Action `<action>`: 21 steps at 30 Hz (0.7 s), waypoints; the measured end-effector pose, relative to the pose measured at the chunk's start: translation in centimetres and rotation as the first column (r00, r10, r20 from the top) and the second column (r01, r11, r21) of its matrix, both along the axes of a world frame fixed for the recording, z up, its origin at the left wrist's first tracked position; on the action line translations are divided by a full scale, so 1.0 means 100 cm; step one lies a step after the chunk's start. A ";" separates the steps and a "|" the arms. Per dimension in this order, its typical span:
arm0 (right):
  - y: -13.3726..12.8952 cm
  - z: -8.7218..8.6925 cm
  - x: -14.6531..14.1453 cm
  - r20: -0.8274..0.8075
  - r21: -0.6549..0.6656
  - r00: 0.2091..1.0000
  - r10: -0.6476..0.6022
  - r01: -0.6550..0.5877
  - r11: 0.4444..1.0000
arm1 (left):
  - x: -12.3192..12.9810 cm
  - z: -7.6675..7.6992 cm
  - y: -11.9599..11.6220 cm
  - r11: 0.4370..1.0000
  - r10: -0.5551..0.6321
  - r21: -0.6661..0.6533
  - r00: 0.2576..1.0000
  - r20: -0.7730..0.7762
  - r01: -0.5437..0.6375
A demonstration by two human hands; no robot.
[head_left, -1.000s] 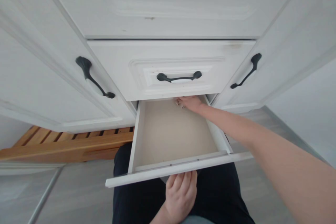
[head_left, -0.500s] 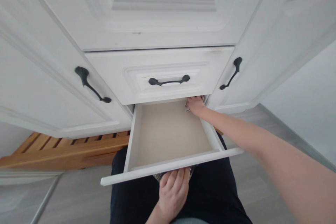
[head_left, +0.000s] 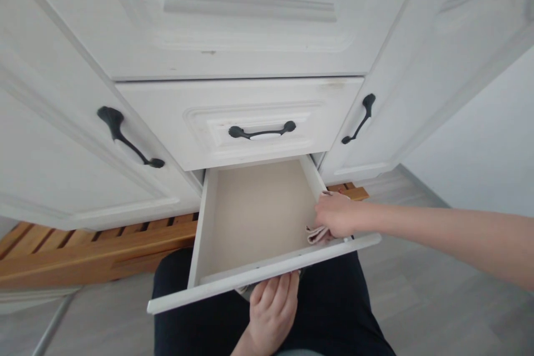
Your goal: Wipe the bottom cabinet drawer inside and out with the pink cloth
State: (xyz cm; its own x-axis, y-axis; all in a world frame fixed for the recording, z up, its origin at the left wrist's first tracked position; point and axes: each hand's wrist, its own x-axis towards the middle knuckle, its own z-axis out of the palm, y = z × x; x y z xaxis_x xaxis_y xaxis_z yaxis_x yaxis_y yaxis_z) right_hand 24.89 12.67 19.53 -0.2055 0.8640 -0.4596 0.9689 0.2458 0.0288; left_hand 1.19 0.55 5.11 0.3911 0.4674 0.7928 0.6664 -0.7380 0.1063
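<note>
A white drawer (head_left: pixel 202 228) with a beige bottom is pulled out over my lap, and nothing lies inside it. At its front panel, my left hand (head_left: pixel 273 311) is closed with the fingers curled up behind the panel's outer face, around the drawer handle, which is mostly hidden. My right hand (head_left: pixel 337 216) grips a folded pinkish cloth (head_left: pixel 317 235) and presses it on the drawer's right wall, close to the front corner. Part of the cloth hangs down inside the drawer.
Above is a closed drawer with a black handle (head_left: pixel 262 132). Cabinet doors with black handles (head_left: pixel 129 142) (head_left: pixel 359 119) flank it. A slatted wooden bench (head_left: pixel 95 256) runs beneath the cabinet at left. A white wall (head_left: pixel 479 139) stands at right.
My right hand has moved with the cloth from the back right corner along the right wall toward the front. My left hand stays at the drawer front. The view has shifted slightly.
</note>
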 end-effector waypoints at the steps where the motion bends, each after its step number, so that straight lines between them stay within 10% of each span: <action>1: 0.004 0.004 -0.002 -0.059 -0.066 0.998 0.020 -0.023 0.998 | 0.001 0.000 0.000 1.000 0.005 -0.001 1.000 0.009 -0.005; 4: 0.032 0.011 -0.018 -0.259 -0.104 0.965 0.029 -0.058 0.993 | 0.004 0.000 -0.001 1.000 0.021 -0.015 0.999 0.051 -0.020; 11: 0.112 -0.012 -0.115 -0.524 0.276 0.852 -0.018 0.189 0.942 | 0.007 0.003 0.002 0.999 0.030 0.009 0.996 0.082 -0.031; 21: 0.179 -0.066 -0.214 -0.546 0.278 0.836 -0.047 0.234 0.932 | 0.004 -0.016 0.000 0.998 0.035 0.049 0.997 0.067 -0.038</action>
